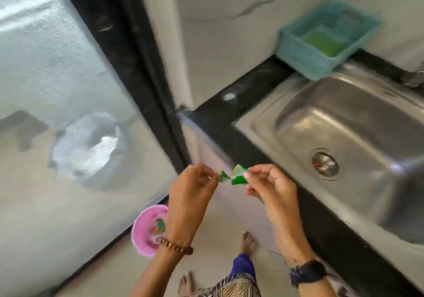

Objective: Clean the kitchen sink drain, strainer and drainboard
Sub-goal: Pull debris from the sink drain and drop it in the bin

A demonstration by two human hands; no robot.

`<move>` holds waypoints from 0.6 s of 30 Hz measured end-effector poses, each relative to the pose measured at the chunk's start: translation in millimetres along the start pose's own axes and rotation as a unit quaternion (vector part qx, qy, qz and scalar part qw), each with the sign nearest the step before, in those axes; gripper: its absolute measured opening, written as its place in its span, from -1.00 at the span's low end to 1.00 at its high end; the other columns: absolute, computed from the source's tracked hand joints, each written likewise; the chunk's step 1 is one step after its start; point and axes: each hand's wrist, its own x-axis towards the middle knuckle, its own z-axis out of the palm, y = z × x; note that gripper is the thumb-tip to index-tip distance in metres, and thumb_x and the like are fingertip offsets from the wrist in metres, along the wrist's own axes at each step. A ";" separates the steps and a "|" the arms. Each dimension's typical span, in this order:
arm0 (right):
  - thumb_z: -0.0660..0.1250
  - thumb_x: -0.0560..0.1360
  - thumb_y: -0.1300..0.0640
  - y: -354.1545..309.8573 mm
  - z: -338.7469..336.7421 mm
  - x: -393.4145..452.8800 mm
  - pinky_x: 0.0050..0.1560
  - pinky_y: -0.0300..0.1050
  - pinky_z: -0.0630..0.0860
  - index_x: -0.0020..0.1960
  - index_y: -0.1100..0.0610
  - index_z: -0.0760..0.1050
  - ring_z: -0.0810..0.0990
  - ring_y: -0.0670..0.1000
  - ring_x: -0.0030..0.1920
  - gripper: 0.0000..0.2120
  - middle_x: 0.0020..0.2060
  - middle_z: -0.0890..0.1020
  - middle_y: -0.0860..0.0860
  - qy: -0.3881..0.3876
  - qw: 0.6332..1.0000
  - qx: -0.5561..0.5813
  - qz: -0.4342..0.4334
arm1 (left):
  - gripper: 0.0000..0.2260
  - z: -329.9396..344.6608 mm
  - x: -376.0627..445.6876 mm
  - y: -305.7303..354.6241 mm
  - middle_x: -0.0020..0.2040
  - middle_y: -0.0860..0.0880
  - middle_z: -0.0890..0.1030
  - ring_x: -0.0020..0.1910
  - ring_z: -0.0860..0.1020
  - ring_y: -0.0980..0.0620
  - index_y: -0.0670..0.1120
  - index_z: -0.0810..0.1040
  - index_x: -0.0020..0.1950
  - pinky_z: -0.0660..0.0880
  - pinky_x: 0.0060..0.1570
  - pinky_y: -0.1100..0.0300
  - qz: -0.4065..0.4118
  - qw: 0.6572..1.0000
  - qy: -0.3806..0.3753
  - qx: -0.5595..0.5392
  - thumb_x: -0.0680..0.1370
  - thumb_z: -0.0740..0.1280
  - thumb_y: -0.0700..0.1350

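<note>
Green sachet (238, 177) pinched between our fingers, left hand (190, 195) on one torn end, right hand (270, 189) on other. Sink (344, 117) beyond right fingers, drain (325, 164) just past them. Teal basket (321, 44) on bench (252, 83) farther off. Pink tub (146, 230) on floor below left fingers.

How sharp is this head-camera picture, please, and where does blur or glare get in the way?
Head view: motion blur smears everything, worst on the basket and screen door; the sachet, pinched between left hand and right hand, shows no readable print; glare streaks the sink; wide-angle bending tilts the door frame.
</note>
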 end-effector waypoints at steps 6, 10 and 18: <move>0.40 0.43 0.29 99.5 121.5 -30.1 -0.19 -0.07 0.61 -0.24 0.04 0.54 0.62 -0.06 -0.32 -0.83 -0.38 0.65 -0.03 -0.136 0.980 -0.121 0.078 | -0.79 -56.5 -49.5 -147.6 -0.40 0.12 0.57 -0.42 0.54 0.25 0.03 0.47 -0.34 0.37 -0.37 0.49 -0.175 0.977 0.108 -0.063 0.43 0.39 -0.20; 0.38 0.43 0.29 196.4 171.1 -25.5 -0.19 -0.11 0.60 -0.21 0.07 0.49 0.62 0.09 -0.19 -0.85 -0.21 0.64 0.08 -0.196 0.937 -0.276 0.091 | -0.87 -43.1 -57.2 -253.7 -0.34 -0.09 0.63 -0.40 0.62 0.14 -0.10 0.48 -0.29 0.56 -0.31 0.25 -0.310 0.935 0.123 -0.119 0.44 0.37 -0.24; 0.30 0.44 0.32 443.1 211.3 22.0 -0.08 0.04 0.59 -0.06 0.18 0.51 0.59 0.13 -0.12 -0.89 -0.19 0.58 0.09 -0.246 0.868 -0.406 0.144 | -0.84 63.3 -13.3 -475.0 -0.39 -0.12 0.59 -0.51 0.56 0.08 -0.12 0.49 -0.31 0.60 -0.30 0.20 -0.443 0.863 0.123 -0.207 0.43 0.35 -0.31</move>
